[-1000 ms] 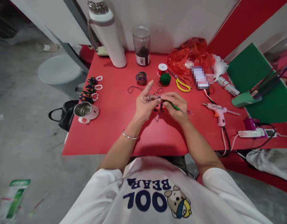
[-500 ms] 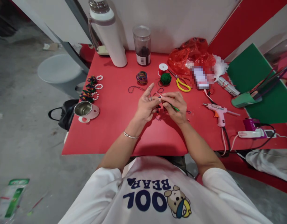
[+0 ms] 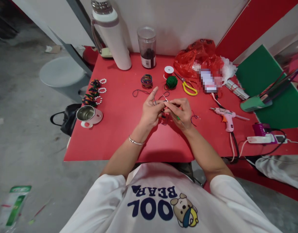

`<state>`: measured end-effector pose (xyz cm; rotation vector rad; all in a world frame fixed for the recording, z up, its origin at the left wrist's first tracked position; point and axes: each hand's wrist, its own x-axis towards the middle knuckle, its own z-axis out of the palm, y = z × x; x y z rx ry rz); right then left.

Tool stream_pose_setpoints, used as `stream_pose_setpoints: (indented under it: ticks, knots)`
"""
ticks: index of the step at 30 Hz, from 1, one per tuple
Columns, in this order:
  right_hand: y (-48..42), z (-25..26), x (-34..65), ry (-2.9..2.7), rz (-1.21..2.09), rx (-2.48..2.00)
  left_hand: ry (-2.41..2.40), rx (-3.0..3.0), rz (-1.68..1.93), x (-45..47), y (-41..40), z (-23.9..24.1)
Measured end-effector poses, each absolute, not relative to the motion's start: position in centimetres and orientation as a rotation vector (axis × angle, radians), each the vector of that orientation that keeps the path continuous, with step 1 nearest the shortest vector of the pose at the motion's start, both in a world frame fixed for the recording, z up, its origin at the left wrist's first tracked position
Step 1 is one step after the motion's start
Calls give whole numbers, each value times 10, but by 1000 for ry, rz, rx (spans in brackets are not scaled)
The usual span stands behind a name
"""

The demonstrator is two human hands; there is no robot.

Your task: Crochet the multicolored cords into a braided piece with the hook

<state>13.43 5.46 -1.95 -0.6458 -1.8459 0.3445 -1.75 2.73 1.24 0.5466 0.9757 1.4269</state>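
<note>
My left hand [image 3: 150, 110] pinches a small dark piece of yarn work [image 3: 163, 115], its index finger raised with a strand running over it. My right hand [image 3: 181, 111] is closed round a crochet hook [image 3: 165, 98], whose metal tip points up and left beside the left thumb. Only a bit of the hook's green handle shows under the fingers. Most of the yarn work is hidden by both hands. Behind them sit a multicoloured ball of yarn [image 3: 146, 81] with a loose strand and a green ball of yarn [image 3: 171, 82].
On the red table [image 3: 120, 129] stand a mug [image 3: 89, 116], beaded yarn pieces [image 3: 94, 92], a tall flask [image 3: 116, 42] and a clear jar [image 3: 147, 48]. Rightward lie yellow-handled pliers [image 3: 189, 89], a ribbon spool [image 3: 168, 72], a pink glue gun [image 3: 226, 116] and a power strip [image 3: 265, 139].
My right hand has turned, so the hook's green handle is now mostly covered and its metal tip shows more upright. My left hand stays almost in place.
</note>
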Motion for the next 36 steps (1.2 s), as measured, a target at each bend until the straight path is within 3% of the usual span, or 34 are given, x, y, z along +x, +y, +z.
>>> stream_pose_setpoints:
  ticks: [9, 36]
  knots:
    - [76, 2, 157, -1873, 832, -560, 925, 580, 1327, -33, 26, 21]
    - [78, 17, 172, -1940, 895, -512, 825, 658, 1248, -44, 28, 18]
